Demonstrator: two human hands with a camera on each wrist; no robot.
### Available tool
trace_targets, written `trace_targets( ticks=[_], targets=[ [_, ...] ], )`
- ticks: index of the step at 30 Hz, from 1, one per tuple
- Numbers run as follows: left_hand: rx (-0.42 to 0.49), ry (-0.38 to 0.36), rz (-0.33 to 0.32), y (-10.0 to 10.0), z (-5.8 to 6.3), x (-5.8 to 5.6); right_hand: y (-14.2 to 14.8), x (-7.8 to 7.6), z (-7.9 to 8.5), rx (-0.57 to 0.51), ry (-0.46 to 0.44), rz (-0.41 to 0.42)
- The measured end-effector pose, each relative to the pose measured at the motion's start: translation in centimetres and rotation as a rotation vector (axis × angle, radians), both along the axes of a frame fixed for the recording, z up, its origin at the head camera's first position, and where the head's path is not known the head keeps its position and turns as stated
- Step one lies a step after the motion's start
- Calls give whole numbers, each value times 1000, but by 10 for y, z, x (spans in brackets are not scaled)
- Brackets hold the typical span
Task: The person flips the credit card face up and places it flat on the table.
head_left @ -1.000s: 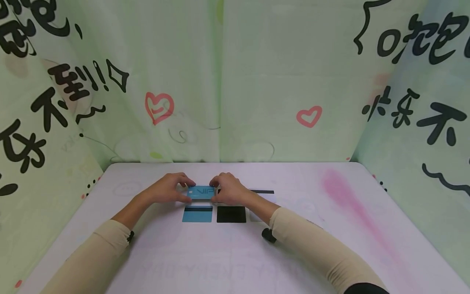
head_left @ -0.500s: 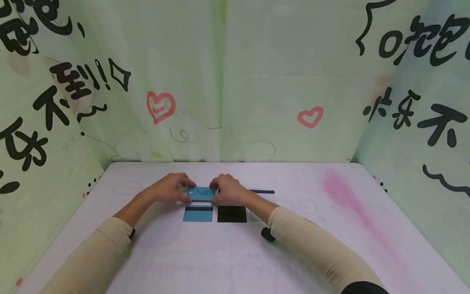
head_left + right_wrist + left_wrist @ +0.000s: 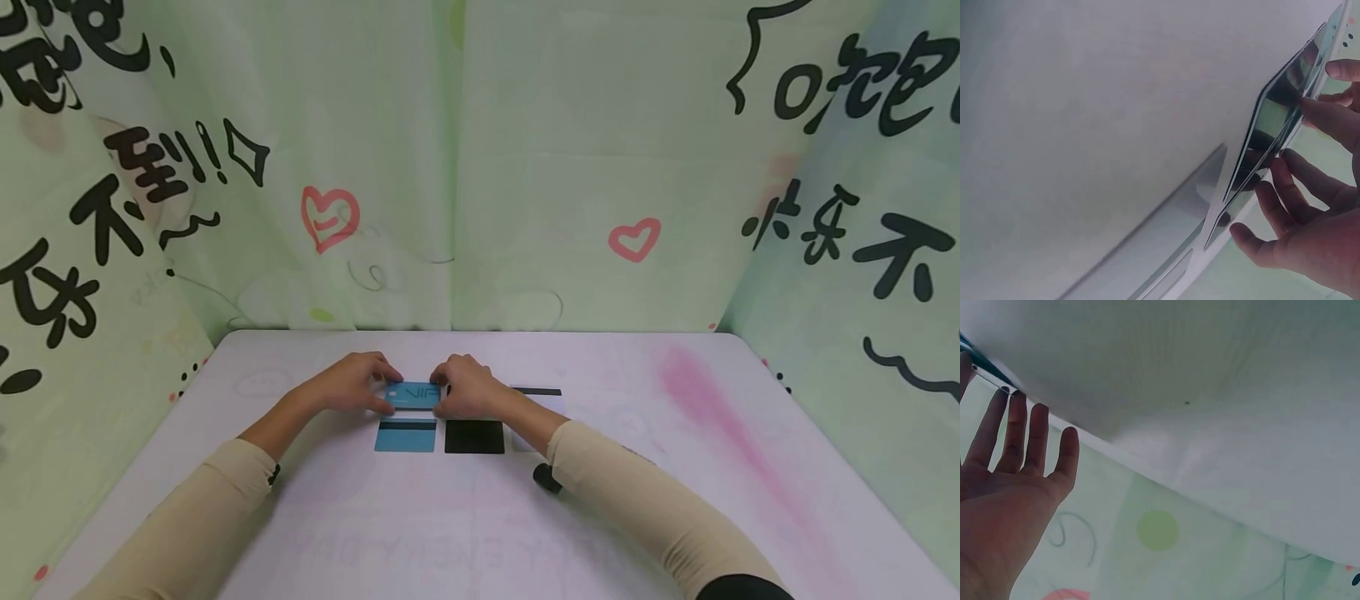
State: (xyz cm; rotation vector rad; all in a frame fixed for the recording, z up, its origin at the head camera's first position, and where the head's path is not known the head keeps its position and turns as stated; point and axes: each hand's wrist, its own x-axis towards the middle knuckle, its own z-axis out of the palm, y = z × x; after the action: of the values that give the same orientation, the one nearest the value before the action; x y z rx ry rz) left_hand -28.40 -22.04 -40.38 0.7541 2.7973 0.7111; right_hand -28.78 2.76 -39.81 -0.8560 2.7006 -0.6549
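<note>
In the head view, a blue card lettered VIP (image 3: 415, 396) lies at the far middle of the table. My left hand (image 3: 347, 385) pinches its left end, thumb at the near edge and fingers at the far edge. At the other end my right hand (image 3: 471, 388) grips it the same way. The left wrist view catches only a teal sliver of the card (image 3: 986, 365) by the fingertips. Directly in front lies a blue card with a dark stripe (image 3: 405, 437), and a black card (image 3: 475, 437) sits beside it. Glossy dark cards (image 3: 1266, 125) show near the right fingers.
White cards, one with a black stripe (image 3: 542, 392), lie to the right, partly hidden by the right forearm. A small black device (image 3: 547, 478) sits under the right sleeve. The white table (image 3: 465, 525) ends at a green printed curtain (image 3: 525, 167) behind and on both sides.
The head view has shifted very slightly. Both hands keep their hold on the VIP card, which stays in nearly the same place above the striped blue card.
</note>
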Motion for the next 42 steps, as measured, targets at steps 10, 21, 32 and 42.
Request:
trace_targets(
  ticks=[10,21,32,42],
  targets=[
    [-20,-26,20,5,0,-1,-2,-2,-2,25,-1,-6],
    [-23,-62,51,7,1,1,-1,1,0,30,-21,-9],
    [-34,-32,31,4,3,1,-1,-1,2,46,0,-4],
    [-30,-45,41,4,4,2,-2,-4,-1,59,5,-3]
  ],
)
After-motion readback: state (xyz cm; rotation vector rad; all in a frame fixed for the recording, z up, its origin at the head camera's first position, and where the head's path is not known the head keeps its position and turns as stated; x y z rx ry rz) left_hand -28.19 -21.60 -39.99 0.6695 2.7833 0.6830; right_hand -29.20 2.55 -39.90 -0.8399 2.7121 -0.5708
